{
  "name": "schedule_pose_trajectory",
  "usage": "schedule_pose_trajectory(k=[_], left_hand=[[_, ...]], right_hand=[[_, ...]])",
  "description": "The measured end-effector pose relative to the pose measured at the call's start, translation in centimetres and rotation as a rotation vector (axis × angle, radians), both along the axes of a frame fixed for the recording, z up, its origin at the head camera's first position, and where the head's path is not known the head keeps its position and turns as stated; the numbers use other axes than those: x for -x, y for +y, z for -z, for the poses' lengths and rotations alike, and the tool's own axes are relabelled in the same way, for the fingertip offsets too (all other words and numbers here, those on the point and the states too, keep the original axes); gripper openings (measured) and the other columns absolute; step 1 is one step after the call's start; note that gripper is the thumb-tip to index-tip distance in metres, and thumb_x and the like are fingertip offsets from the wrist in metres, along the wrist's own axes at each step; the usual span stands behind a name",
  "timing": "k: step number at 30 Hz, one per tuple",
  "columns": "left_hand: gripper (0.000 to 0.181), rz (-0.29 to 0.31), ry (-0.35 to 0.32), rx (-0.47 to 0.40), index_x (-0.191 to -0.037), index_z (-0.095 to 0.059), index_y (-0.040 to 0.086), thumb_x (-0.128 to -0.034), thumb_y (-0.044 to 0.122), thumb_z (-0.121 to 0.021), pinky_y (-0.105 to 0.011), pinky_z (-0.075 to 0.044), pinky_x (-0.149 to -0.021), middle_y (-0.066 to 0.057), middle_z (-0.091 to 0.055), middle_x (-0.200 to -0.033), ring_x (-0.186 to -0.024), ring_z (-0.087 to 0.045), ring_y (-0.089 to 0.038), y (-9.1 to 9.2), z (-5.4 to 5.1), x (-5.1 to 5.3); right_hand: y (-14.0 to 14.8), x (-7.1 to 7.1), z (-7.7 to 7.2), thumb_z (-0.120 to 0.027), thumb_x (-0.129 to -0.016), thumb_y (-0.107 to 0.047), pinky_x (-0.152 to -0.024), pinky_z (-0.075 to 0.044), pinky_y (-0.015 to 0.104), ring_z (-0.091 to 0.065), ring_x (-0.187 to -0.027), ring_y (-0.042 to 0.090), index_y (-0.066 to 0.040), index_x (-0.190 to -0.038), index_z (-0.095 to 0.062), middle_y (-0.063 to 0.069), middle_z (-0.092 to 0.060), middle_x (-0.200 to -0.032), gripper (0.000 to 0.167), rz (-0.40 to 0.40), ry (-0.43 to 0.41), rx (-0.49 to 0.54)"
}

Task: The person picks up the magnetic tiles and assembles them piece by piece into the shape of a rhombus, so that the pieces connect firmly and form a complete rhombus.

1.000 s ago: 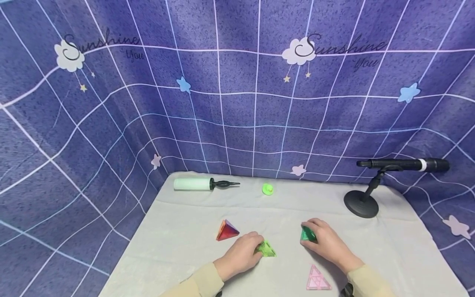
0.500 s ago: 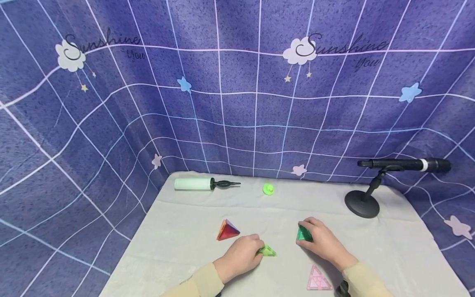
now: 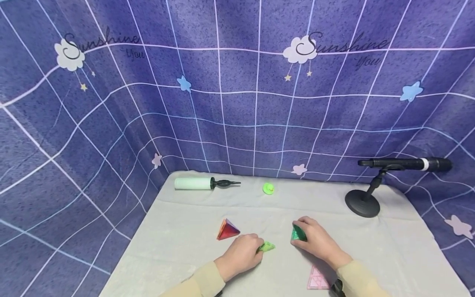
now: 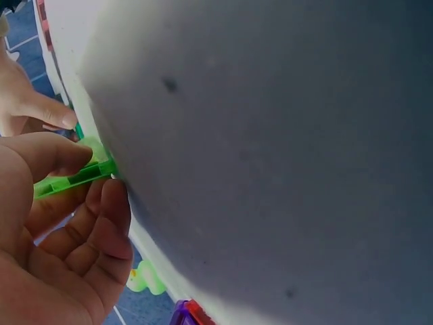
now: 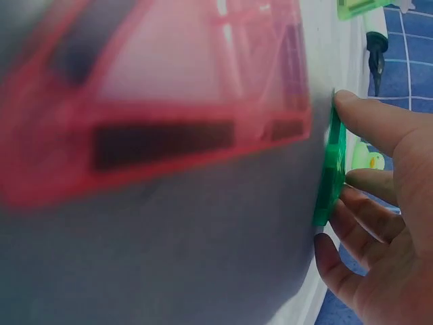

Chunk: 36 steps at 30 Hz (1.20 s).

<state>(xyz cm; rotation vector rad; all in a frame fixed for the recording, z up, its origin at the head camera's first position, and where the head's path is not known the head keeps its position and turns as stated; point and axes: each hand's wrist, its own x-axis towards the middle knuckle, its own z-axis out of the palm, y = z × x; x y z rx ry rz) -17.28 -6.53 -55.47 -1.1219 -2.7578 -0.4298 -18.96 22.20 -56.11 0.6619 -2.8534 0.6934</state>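
Pump (image 3: 193,183) by the back left corner of the table (image 3: 167,231), red triangle toy (image 3: 228,231) kinda mid-table, left hand (image 3: 240,253) pinching a lime triangle (image 3: 267,246) near it, little duck (image 3: 269,189) near the back edge, dark green triangle (image 3: 297,234) gripped in the right hand (image 3: 317,240), pink triangle (image 3: 317,279) closer to the front, mic (image 3: 404,163) by the back right corner
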Motion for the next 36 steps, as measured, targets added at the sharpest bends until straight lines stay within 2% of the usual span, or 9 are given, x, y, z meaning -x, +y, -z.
schedule_pose_trajectory(k=[9,16,23,30,36], left_hand=[[0.036,-0.048,-0.005,-0.022,-0.063,-0.044,0.021,-0.0799,0.012,-0.074,-0.027,-0.032,-0.049,0.01,-0.037,-0.059,-0.054,-0.037,-0.007,0.5,0.3,0.7],[0.03,-0.103,-0.029,-0.021,-0.064,-0.05,0.02,-0.0798,0.011,-0.074,-0.027,-0.036,-0.047,0.009,-0.043,-0.058,-0.051,-0.041,-0.007,0.8,0.0,1.1],[0.03,-0.107,-0.003,-0.016,-0.064,-0.051,0.02,-0.0813,0.013,-0.074,-0.029,-0.039,-0.048,0.009,-0.044,-0.057,-0.051,-0.042,-0.008,1.5,0.3,1.8],[0.03,-0.132,-0.017,-0.015,-0.065,-0.054,0.018,-0.0845,0.014,-0.075,-0.03,-0.039,-0.049,0.008,-0.045,-0.057,-0.051,-0.043,-0.008,1.9,0.2,2.2],[0.027,-0.154,0.027,0.008,-0.066,-0.057,0.017,-0.0834,0.014,-0.076,-0.033,-0.042,-0.051,0.007,-0.05,-0.057,-0.052,-0.048,-0.01,2.2,0.2,2.3]], right_hand=[[-1.4,0.3,0.1,-0.091,-0.081,-0.027,-0.096,-0.053,0.046,-0.065,-0.108,0.027,0.003,-0.13,-0.068,0.011,-0.064,-0.122,0.062,-0.013,-0.012,0.015],[-2.7,0.3,0.1,-0.091,-0.081,-0.032,-0.096,-0.053,0.046,-0.065,-0.109,0.027,0.002,-0.131,-0.068,0.011,-0.065,-0.123,0.064,-0.041,-0.011,0.004],[-3.3,0.1,-0.4,-0.092,-0.08,-0.029,-0.095,-0.054,0.047,-0.066,-0.107,0.028,0.004,-0.131,-0.067,0.013,-0.065,-0.123,0.066,-0.044,-0.01,0.007],[-4.0,0.2,-0.4,-0.092,-0.08,-0.03,-0.093,-0.054,0.044,-0.065,-0.103,0.025,0.005,-0.13,-0.067,0.012,-0.064,-0.121,0.065,-0.072,0.0,0.007],[-4.6,0.0,-0.1,-0.092,-0.08,-0.03,-0.093,-0.054,0.044,-0.065,-0.104,0.024,0.006,-0.131,-0.066,0.011,-0.064,-0.12,0.067,-0.091,-0.003,0.027]])
